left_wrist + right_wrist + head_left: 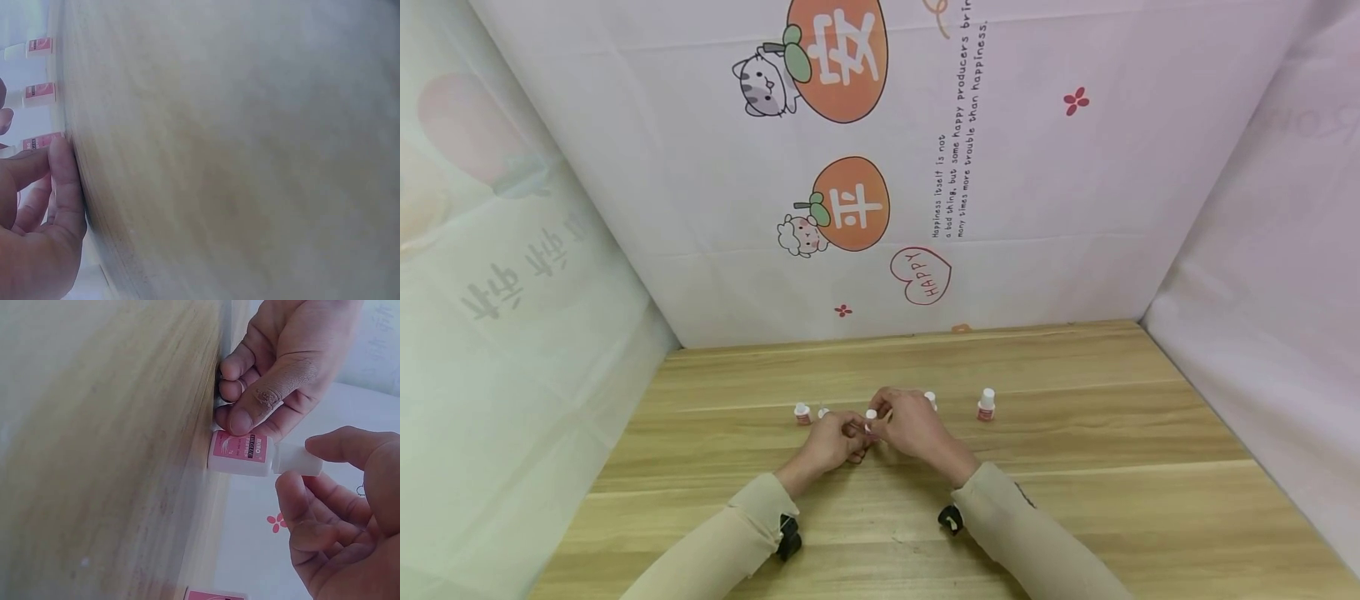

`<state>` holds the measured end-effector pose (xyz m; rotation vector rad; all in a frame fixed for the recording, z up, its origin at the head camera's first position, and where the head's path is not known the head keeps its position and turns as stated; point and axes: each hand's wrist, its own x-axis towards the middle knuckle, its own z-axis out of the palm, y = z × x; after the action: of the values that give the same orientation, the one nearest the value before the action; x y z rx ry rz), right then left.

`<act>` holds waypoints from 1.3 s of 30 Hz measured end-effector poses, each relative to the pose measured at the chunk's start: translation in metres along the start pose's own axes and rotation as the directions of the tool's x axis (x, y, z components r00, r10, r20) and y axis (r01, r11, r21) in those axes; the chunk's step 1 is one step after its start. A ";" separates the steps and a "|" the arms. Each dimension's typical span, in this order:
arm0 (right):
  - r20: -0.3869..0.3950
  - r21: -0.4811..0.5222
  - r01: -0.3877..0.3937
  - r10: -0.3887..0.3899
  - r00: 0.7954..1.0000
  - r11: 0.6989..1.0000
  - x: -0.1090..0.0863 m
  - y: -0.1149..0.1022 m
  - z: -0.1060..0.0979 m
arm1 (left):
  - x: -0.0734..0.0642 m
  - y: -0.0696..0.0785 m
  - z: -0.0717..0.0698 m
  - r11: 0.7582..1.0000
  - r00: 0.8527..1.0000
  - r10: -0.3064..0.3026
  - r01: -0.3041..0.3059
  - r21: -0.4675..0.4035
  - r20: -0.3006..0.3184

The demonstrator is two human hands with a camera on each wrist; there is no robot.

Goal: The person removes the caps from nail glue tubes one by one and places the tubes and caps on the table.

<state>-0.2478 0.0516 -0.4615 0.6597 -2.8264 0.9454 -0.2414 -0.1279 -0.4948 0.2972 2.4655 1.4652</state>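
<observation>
Bottle (pixel 871 427) stands mid-worktop (pixel 880 533) in the head view, between the hands. The left hand (pixel 831 442) and right hand (pixel 910 425) meet at it, fingers bent. It is upright, long axis vertical, white cap (pixel 871 413) uppermost. An outer bottle (pixel 802 414) stands at the left, with a second bottle (pixel 823 412) partly covered by the left hand; a third bottle (pixel 930 400) shows behind the right hand, and a fourth bottle (pixel 987 406) stands apart at the right. Printed cloth (pixel 1037 208) hangs behind.

The left wrist view is turned sideways: left-hand digits grip the labelled body, and two bottles stand in line past it. Only right fingertips show, so that grip is hard to judge there.

In the right wrist view, also sideways, the left thumb presses the body, while right thumb and finger pinch the cap, which points right; the pink label (pixel 239 445) faces the camera.
</observation>
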 end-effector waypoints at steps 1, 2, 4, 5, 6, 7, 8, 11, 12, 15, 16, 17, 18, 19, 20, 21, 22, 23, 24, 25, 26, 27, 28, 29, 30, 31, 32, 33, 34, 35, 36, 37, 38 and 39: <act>-0.001 0.003 -0.003 0.003 1.000 1.000 0.000 0.000 0.000 | 0.000 0.000 0.000 1.000 1.000 0.002 -0.002 0.003 0.000; -0.003 0.004 -0.006 0.006 1.000 1.000 0.000 0.000 0.000 | 0.000 0.000 0.000 1.000 1.000 -0.002 0.002 0.005 0.001; -0.006 0.011 -0.015 0.015 1.000 1.000 0.000 0.000 0.000 | 0.000 -0.001 0.000 1.000 1.000 -0.009 0.009 0.013 0.003; -0.005 0.013 -0.017 0.017 1.000 1.000 0.000 0.000 0.000 | 0.000 -0.001 0.000 1.000 1.000 -0.013 0.013 0.017 0.003; -0.003 0.017 -0.020 0.020 1.000 1.000 0.000 0.000 0.000 | 0.000 -0.001 0.000 1.000 1.000 -0.014 0.014 0.020 0.003; -0.002 0.019 -0.020 0.020 1.000 1.000 0.000 0.000 0.000 | 0.000 -0.001 0.000 1.000 1.000 -0.017 0.017 0.022 0.003; 0.000 0.018 -0.018 0.018 1.000 1.000 0.000 0.000 0.000 | 0.000 -0.001 0.000 1.000 1.000 -0.015 0.015 0.026 0.004; 0.000 0.019 -0.011 0.011 1.000 1.000 0.000 0.000 0.000 | 0.001 -0.002 0.000 0.999 1.000 -0.015 0.015 0.029 0.002; -0.003 0.021 -0.010 0.010 1.000 1.000 0.000 0.000 0.000 | 0.001 -0.002 0.000 0.999 1.000 -0.017 0.017 0.028 0.002; -0.013 0.016 -0.014 0.015 1.000 1.000 0.000 0.000 0.001 | 0.001 -0.003 0.001 1.000 1.000 -0.013 0.013 0.029 0.000; -0.016 0.014 -0.015 0.015 1.000 1.000 0.000 0.000 0.001 | 0.001 -0.003 0.001 1.000 1.000 -0.012 0.012 0.029 -0.001; -0.018 0.012 -0.017 0.018 1.000 1.000 0.000 0.000 0.001 | 0.001 -0.003 0.001 0.999 1.000 -0.006 0.006 0.032 -0.001; -0.018 0.010 -0.019 0.019 1.000 1.000 0.000 0.000 0.001 | 0.001 -0.003 0.001 0.999 1.000 -0.007 0.007 0.033 -0.001; -0.017 0.006 -0.022 0.022 1.000 1.000 0.001 0.000 0.001 | 0.001 -0.004 0.001 0.999 1.000 -0.006 0.006 0.034 -0.001; -0.015 0.001 -0.023 0.023 1.000 1.000 0.001 0.000 0.001 | 0.001 -0.004 0.001 0.999 1.000 -0.006 0.006 0.036 0.000; -0.013 0.000 -0.022 0.022 1.000 1.000 0.001 0.000 0.001 | 0.001 -0.004 0.001 0.999 1.000 -0.006 0.006 0.037 -0.001; -0.011 -0.002 -0.021 0.021 1.000 1.000 0.001 0.000 0.001 | 0.002 -0.004 0.001 0.999 1.000 -0.008 0.009 0.037 -0.003; -0.010 -0.006 -0.021 0.021 1.000 1.000 0.001 -0.001 0.001 | 0.002 -0.004 0.001 0.999 1.000 -0.005 0.005 0.038 -0.003; -0.009 -0.010 -0.019 0.019 1.000 1.000 0.001 -0.001 0.001 | 0.002 -0.004 0.001 0.999 1.000 -0.006 0.006 0.037 -0.005; -0.008 -0.014 -0.018 0.017 1.000 1.000 0.001 -0.001 0.000 | 0.002 -0.004 0.000 0.999 1.000 -0.001 0.001 0.036 -0.005; -0.008 -0.017 -0.016 0.016 1.000 1.000 0.001 -0.002 0.000 | 0.002 -0.004 0.000 0.999 1.000 0.002 -0.002 0.035 -0.005; -0.010 -0.018 -0.014 0.014 1.000 1.000 0.000 -0.002 0.000 | 0.002 -0.004 0.000 0.999 1.000 0.005 -0.005 0.033 -0.005; -0.011 -0.020 -0.014 0.014 1.000 1.000 0.000 -0.003 0.000 | 0.002 -0.004 -0.001 1.000 1.000 0.005 -0.005 0.031 -0.004; -0.011 -0.020 -0.016 0.015 1.000 1.000 0.000 -0.003 0.000 | 0.002 -0.005 -0.001 1.000 1.000 0.007 -0.007 0.030 -0.004; -0.012 -0.021 -0.018 0.018 1.000 1.000 0.000 -0.003 -0.001 | 0.002 -0.005 -0.001 0.999 1.000 0.010 -0.010 0.032 -0.003; -0.011 -0.019 -0.020 0.019 1.000 1.000 0.000 -0.004 -0.001 | 0.002 -0.005 -0.001 0.999 1.000 0.013 -0.012 0.036 -0.002; -0.012 -0.021 -0.020 0.020 1.000 1.000 0.000 -0.004 -0.001 | 0.002 -0.005 -0.001 0.999 1.000 0.015 -0.015 0.041 -0.003; -0.012 -0.023 -0.017 0.017 1.000 1.000 0.000 -0.004 -0.001 | 0.002 -0.005 -0.001 0.999 1.000 0.018 -0.018 0.046 -0.004; -0.010 -0.023 -0.015 0.014 1.000 1.000 0.000 -0.004 -0.001 | 0.002 -0.005 -0.001 0.998 1.000 0.022 -0.022 0.053 -0.007; -0.009 -0.027 -0.010 0.010 1.000 1.000 0.000 -0.003 0.000 | 0.002 -0.005 -0.001 0.998 1.000 0.024 -0.024 0.057 -0.009; -0.008 -0.030 -0.006 0.006 1.000 1.000 0.000 -0.003 0.000 | 0.003 -0.005 -0.001 0.998 1.000 0.026 -0.025 0.058 -0.010; -0.009 -0.032 0.000 0.000 1.000 0.999 0.000 -0.003 0.000 | 0.003 -0.005 0.000 0.998 1.000 0.023 -0.022 0.056 -0.011; -0.010 -0.040 0.009 -0.010 1.000 0.999 0.000 -0.002 0.000 | 0.003 -0.005 0.000 0.998 1.000 0.027 -0.026 0.052 -0.010; -0.010 -0.040 0.011 -0.011 1.000 0.999 0.000 -0.002 0.001 | 0.003 -0.005 0.000 0.999 1.000 0.023 -0.022 0.047 -0.009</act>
<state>-0.2465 0.0498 -0.4607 0.6636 -2.8220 0.8849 -0.2441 -0.1293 -0.4993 0.3290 2.5149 1.4231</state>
